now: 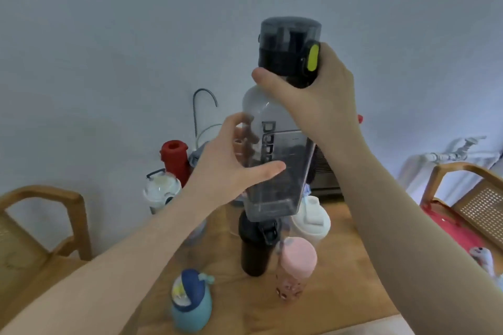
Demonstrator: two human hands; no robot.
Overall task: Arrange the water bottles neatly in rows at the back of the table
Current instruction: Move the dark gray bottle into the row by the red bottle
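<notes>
Above our wooden table, against a pale wall, we hold the smoky clear bottle aloft. Our right hand grips its neck; our left hand cups its side, fingers loosely curled.

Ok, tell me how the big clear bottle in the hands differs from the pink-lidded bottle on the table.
The big clear bottle is held in the air by the left hand and the right hand; the pink-lidded bottle stands on the wooden table. The clear bottle has a dark grey lid with a yellow-green latch; the other's lid is plain pink. The clear bottle looks much larger. Both have see-through bodies and closed lids.
</notes>
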